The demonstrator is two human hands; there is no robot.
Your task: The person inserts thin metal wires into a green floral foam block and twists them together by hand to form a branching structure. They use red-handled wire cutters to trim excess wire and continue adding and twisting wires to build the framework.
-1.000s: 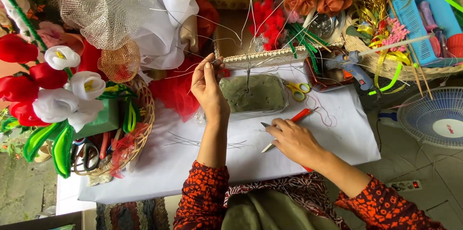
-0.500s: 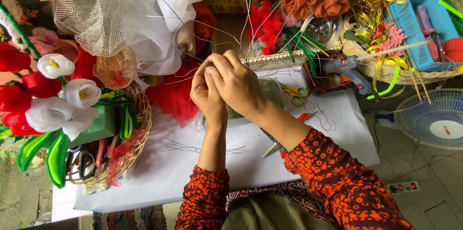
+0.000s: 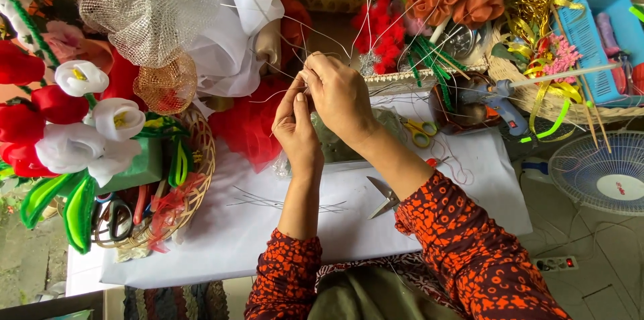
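Thin pale wire (image 3: 285, 95) runs between our two hands, which meet above the white sheet (image 3: 268, 226) that covers the bench. Our left hand (image 3: 298, 133) stands upright beside the right hand (image 3: 341, 95), its fingers (image 3: 300, 100) pinched together on the wire. The right-hand fingers are curled shut on the same strand just above it, and the two hands touch.

Taking the white sheet as landmark: grey scissors (image 3: 384, 196) lie open on it, just beside our right forearm, and a few loose wire lengths (image 3: 282, 202) rest on it below the left wrist. Small yellow-handled scissors (image 3: 419, 132) sit near its far edge, right of our hands. A red mesh piece (image 3: 251, 125) lies on its far left part, close to the left hand. A woven basket (image 3: 194, 179) overlaps its left edge, with white and red fabric flowers (image 3: 80, 125) beyond. Off its right edge stand a blue glue gun (image 3: 500, 102) and a white fan (image 3: 594, 172) on the floor.
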